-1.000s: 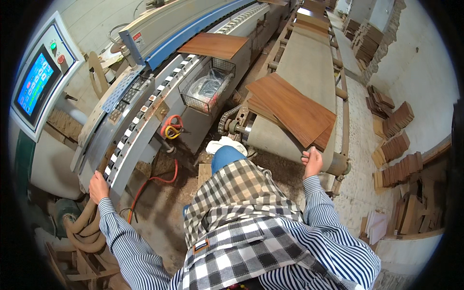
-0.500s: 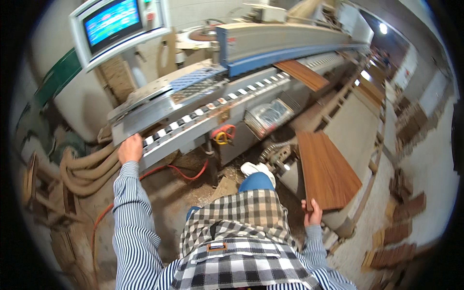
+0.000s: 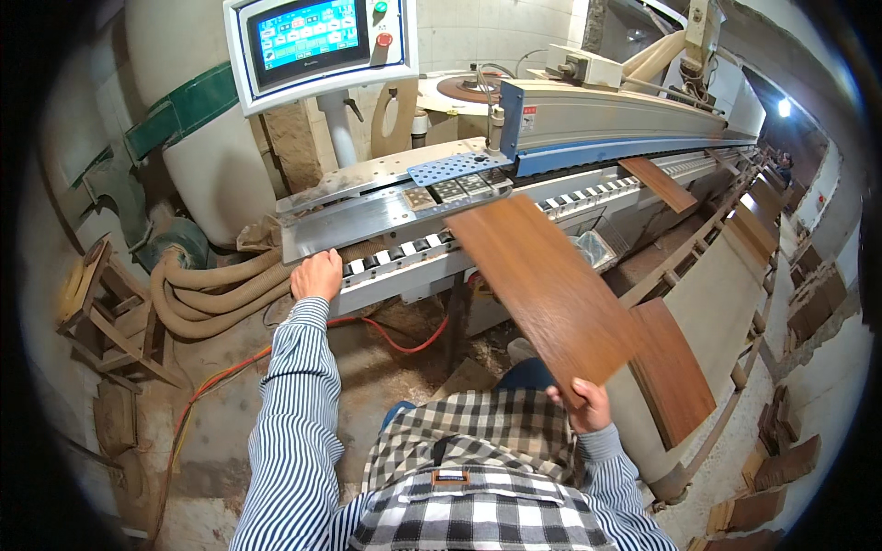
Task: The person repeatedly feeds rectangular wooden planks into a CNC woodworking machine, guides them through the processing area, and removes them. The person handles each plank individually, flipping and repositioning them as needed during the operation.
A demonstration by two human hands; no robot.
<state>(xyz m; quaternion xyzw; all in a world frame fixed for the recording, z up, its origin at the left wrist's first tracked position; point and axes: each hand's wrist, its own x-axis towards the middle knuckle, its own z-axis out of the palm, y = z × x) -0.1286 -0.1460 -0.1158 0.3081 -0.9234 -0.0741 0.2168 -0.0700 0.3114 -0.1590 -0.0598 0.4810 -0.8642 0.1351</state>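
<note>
A brown wood-grain board (image 3: 542, 285) slants up in front of me, its far end over the machine's infeed rail. My right hand (image 3: 584, 404) grips its near corner, thumb on top. At the near end of the long edge-banding machine, my left hand (image 3: 317, 275) is curled over the corner of its metal table (image 3: 354, 228). Beside that hand runs a rail with black-and-white rollers (image 3: 401, 253). More brown boards (image 3: 675, 367) lie stacked on a long bench to the right. Another board (image 3: 658, 183) sticks out from farther along the machine.
A control screen (image 3: 309, 40) with buttons stands over the machine. Thick hoses (image 3: 207, 292), a wooden stool (image 3: 115, 312) and an orange-red cable (image 3: 230, 370) are on the floor side at left. The long bench (image 3: 703, 285) runs along the right, with piled board pieces (image 3: 781, 459) beyond it.
My right hand has lifted a board off the stack and swung it left toward the machine. The left hand stays at the table corner. The view has shifted.
</note>
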